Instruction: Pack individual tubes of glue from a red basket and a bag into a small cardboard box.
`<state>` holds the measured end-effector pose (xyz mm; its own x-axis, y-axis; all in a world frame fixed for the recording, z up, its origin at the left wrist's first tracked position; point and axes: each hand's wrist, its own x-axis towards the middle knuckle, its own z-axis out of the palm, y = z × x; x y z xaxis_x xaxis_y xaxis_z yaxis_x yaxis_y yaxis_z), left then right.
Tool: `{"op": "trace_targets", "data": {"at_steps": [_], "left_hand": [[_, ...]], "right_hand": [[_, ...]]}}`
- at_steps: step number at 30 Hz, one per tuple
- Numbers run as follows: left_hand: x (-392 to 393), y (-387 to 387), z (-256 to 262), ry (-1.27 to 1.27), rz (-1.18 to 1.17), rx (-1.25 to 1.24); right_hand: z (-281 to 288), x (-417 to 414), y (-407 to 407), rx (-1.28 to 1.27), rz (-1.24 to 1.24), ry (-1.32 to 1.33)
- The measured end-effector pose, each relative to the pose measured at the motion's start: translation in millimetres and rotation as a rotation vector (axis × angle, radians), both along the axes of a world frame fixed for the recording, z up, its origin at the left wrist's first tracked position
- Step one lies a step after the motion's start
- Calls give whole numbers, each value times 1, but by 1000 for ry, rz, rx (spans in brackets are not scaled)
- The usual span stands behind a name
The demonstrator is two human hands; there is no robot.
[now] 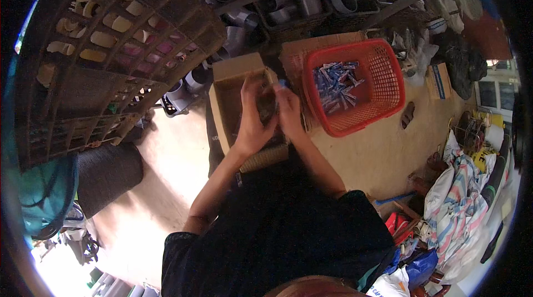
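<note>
An open cardboard box [220,118] stands before me, and both hands are raised over it. My left hand [254,118] is curved, its fingers bent towards the other hand; blur hides whether it holds anything. My right hand [289,109] is close beside it, with a small bluish item [283,84] at its fingertips, too blurred to name. Just right of the box, a red plastic basket [354,124] holds a loose heap of small blue-and-white packets [335,84]. The inside of the box is dark and partly hidden by my hands.
A large dark plastic crate [79,84] rises at the left, with pale fittings inside. Grey pipe fittings [310,3] fill baskets along the back. Striped plastic sacks [454,201] lie at the right. A dark roll [110,172] is at the lower left.
</note>
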<state>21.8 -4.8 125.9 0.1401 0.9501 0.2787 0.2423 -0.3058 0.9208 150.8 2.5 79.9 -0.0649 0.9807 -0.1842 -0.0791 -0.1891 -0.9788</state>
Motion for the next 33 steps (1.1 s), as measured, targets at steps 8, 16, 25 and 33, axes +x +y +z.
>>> {"op": "trace_targets", "data": {"at_steps": [8,16,25,33], "left_hand": [[-5,-21,-37,-421,213,-886],[-12,-20,-9,29,79,-229],[-13,-19,6,7,94,-381],[4,-41,4,102,-105,-565]], "right_hand": [[-15,-21,-10,172,-149,-268],[29,-29,-17,145,-113,-310],[52,-37,-29,193,-178,-29],[25,59,27,6,-679,615]]}}
